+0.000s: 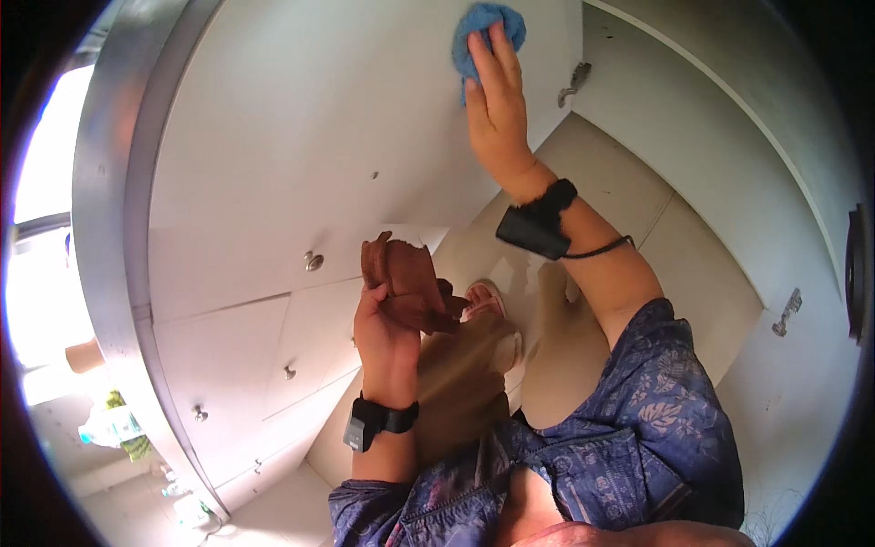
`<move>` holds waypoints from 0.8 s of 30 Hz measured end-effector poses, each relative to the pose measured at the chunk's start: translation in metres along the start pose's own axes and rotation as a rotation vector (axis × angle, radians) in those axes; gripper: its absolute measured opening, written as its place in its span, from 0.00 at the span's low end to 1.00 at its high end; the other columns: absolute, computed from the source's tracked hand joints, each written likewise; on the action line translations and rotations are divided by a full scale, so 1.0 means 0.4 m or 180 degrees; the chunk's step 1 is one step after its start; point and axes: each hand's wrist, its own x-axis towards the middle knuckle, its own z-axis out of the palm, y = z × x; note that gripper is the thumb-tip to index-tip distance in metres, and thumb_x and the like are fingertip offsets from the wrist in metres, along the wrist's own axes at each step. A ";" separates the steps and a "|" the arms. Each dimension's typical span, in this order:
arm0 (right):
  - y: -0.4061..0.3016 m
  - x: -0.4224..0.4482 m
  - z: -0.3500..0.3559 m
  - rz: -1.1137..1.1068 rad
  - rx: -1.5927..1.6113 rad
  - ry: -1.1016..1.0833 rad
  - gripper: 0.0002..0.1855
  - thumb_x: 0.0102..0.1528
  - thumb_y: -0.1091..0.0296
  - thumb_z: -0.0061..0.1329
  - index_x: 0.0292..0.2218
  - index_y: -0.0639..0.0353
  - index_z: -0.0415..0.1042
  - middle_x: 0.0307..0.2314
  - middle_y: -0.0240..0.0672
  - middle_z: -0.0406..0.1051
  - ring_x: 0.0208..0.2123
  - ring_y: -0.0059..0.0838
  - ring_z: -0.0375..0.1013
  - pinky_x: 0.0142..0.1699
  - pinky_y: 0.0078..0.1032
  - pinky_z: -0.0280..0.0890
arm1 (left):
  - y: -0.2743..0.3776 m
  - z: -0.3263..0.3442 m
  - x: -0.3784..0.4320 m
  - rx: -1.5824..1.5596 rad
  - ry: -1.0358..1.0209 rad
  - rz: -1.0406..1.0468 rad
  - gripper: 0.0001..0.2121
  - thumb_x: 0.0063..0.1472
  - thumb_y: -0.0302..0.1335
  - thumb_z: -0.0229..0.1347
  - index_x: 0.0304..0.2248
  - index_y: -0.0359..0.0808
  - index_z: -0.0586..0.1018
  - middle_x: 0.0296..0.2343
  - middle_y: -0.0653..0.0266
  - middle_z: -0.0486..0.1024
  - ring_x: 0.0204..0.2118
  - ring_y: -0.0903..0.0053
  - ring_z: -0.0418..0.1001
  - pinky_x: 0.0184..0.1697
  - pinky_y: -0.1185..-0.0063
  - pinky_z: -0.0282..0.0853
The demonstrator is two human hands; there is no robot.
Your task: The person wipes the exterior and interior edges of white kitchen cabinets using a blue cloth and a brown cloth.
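My right hand (502, 133) lies with its fingers extended over a bunched blue cloth (485, 17), pressing it against a white cabinet panel (294, 123). The cloth is near the panel's edge, beside a metal hinge (574, 83). Lower down, my left hand (389, 335) grips a folded brown cloth (410, 273), its thumb over one side. This cloth is held in front of the cabinet fronts, above the floor. Each wrist wears a black strapped device.
Round metal knobs (314, 260) stick out from the white fronts at left. A metal-edged counter (109, 205) runs above them, with a plastic bottle (113, 425) beyond. At right is a white cabinet door (793, 390) with another hinge (787, 313). Tiled floor (615, 171) lies below.
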 end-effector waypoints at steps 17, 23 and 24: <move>-0.033 -0.224 0.009 -0.1662 -0.0391 -0.2173 0.23 0.53 0.69 0.42 0.51 0.42 0.65 0.53 0.21 0.59 0.53 0.27 0.58 0.57 0.34 0.57 | -0.006 -0.037 0.031 -0.0163 -0.0022 0.0235 0.21 0.54 0.25 0.43 0.49 0.31 0.63 0.47 0.54 0.66 0.49 0.62 0.65 0.54 0.67 0.59; -0.042 -0.263 0.009 -0.1977 -0.0069 -0.2273 0.20 0.52 0.69 0.42 0.48 0.46 0.69 0.50 0.20 0.63 0.51 0.27 0.59 0.55 0.32 0.59 | 0.007 -0.034 0.030 -0.0251 0.0117 0.0264 0.22 0.54 0.23 0.41 0.51 0.31 0.62 0.48 0.55 0.65 0.52 0.62 0.63 0.56 0.66 0.57; -0.073 -0.235 0.016 -0.1977 -0.0009 -0.2172 0.21 0.52 0.69 0.43 0.48 0.46 0.69 0.51 0.20 0.62 0.51 0.26 0.59 0.55 0.31 0.59 | 0.000 -0.037 0.037 -0.0292 0.0149 0.0172 0.24 0.54 0.23 0.40 0.52 0.32 0.61 0.50 0.55 0.64 0.54 0.63 0.61 0.57 0.66 0.56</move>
